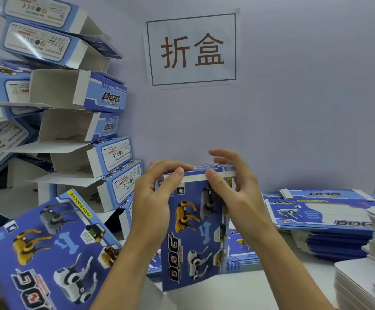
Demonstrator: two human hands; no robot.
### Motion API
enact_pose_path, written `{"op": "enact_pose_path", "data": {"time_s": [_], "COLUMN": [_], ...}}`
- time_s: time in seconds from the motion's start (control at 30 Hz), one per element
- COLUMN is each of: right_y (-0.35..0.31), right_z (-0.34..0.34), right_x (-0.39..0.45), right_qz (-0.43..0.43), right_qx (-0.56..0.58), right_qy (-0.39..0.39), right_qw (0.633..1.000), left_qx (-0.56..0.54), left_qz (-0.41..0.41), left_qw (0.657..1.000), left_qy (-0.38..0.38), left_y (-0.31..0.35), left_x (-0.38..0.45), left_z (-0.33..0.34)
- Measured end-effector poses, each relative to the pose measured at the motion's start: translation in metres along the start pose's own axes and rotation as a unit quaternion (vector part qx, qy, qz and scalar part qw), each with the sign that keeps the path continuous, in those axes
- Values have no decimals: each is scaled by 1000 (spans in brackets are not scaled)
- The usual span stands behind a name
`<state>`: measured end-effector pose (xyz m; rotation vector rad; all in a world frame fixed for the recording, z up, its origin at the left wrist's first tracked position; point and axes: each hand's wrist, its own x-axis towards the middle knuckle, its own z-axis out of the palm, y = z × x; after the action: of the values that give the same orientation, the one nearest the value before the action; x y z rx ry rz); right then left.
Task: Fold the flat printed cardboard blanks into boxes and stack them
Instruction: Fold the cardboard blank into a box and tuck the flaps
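Note:
A blue printed box (193,233) with robot dogs and "DOG" lettering stands upright on the white table in the middle of the view. My left hand (157,193) grips its upper left corner, thumb on the white top flap. My right hand (233,186) pinches the top flap on the right, thumb on the front and fingers curved over the top edge. A leaning stack of folded boxes (88,121) with open ends rises at the left against the wall.
Piles of flat blue blanks (320,218) lie at the right, with white card stacks (365,283) at the right edge. More flat blanks (242,253) lie behind the held box. Another box (48,249) leans at the lower left. A paper sign (193,50) hangs on the wall.

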<state>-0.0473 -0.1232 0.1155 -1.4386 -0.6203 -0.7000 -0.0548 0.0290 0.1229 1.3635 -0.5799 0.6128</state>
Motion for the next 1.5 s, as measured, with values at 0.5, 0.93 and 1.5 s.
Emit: {"op": "enact_pose_path", "data": {"time_s": [0.5, 0.93, 1.5], "right_y": [-3, -5, -9], "right_z": [-2, -14, -10], "right_x": [7, 4, 1], "right_qz": [189, 201, 217], "right_qx": [166, 265, 291], "right_qy": [-68, -104, -139], "right_qw": [965, 937, 921], "left_qx": [14, -10, -97], "left_qz": [32, 29, -4], "left_qw": [999, 999, 995], "left_qy": [-22, -15, -30], "left_y": [-2, -8, -11], "left_x": [1, 3, 5], "left_z": [0, -10, -19]}}
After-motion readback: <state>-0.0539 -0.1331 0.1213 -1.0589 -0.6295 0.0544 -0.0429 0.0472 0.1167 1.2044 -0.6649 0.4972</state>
